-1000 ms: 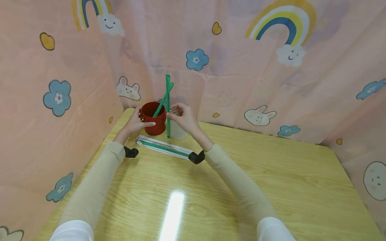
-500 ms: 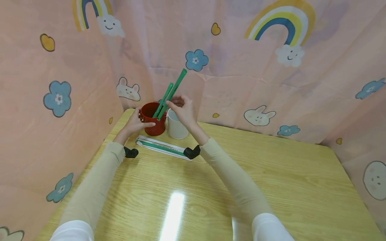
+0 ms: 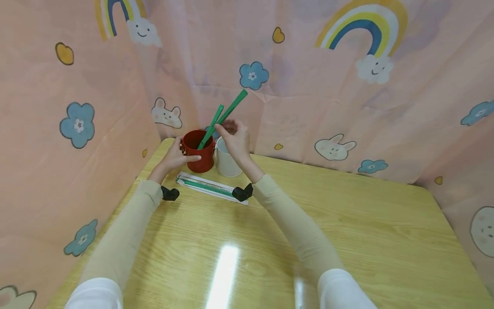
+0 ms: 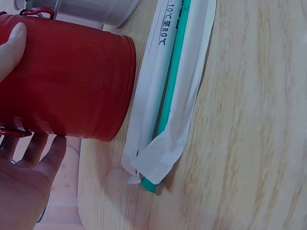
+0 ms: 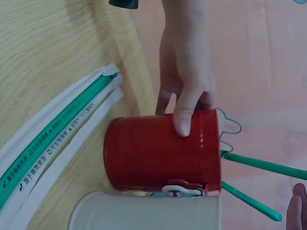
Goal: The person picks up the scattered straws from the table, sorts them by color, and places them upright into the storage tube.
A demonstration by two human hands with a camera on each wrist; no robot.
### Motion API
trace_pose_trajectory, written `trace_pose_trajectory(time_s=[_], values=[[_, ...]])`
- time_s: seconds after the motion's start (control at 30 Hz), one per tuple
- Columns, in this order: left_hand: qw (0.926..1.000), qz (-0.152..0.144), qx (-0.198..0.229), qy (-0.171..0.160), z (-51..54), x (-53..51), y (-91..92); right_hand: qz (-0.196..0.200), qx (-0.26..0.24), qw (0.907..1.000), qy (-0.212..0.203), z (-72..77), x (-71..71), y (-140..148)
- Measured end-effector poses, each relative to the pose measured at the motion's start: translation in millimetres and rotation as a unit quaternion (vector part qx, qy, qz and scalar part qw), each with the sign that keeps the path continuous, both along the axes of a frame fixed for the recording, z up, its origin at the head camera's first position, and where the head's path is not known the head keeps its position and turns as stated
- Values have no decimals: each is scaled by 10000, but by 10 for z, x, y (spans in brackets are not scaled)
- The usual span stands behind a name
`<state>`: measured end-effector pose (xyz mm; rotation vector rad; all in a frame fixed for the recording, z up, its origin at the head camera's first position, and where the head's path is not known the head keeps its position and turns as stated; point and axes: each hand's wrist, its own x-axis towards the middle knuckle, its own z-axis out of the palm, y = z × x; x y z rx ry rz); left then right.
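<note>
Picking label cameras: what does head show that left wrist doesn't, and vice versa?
Only head: the right hand pinching a green straw, a second straw leaning in the red bucket, and the rainbow print behind.
Only left wrist: legible temperature lettering on the straw packet; too small to read in head.
Both: red bucket, white bucket, packet, left hand, table.
</note>
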<state>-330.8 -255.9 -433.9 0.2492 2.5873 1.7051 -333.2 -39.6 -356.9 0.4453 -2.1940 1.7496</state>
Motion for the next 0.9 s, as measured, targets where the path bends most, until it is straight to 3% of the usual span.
trace_pose_trajectory(time_s=[0.33, 0.6, 0.77, 0.9], values=[[10000, 17, 55, -30, 1, 13, -6, -38, 321, 9993, -173, -163, -26, -9], [9997, -127, 180, -96, 287, 209, 89, 51, 156, 9994, -304, -204, -21, -101], [9998, -58, 182, -55, 195, 147, 63, 56, 436, 9979, -478, -214, -11, -128], [9996, -52, 256, -58, 188, 135, 62, 233, 497, 9967, -596, -211, -7, -129]])
